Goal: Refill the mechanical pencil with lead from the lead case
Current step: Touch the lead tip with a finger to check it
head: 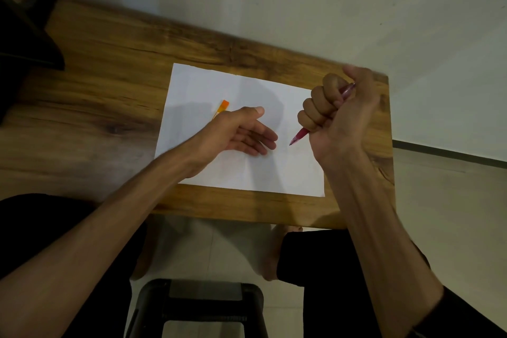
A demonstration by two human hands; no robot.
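A red translucent mechanical pencil (300, 135) sticks out of my right hand (333, 107), which grips it in a fist above the right side of the white paper sheet (247, 90). The pencil's tip points down-left toward the paper, and its rear end shows by my thumb. My left hand (247, 132) rests on the middle of the sheet with straight fingers, palm turned up, holding nothing. Behind that hand lies the lead case (222, 107), with an orange cap; its body is mostly hidden by my thumb.
The paper lies on a wooden table (109, 85) whose right edge runs just past my right hand. A dark object (24, 35) sits at the table's far left. Below the near edge are my legs, bare feet and a black stool (197, 307).
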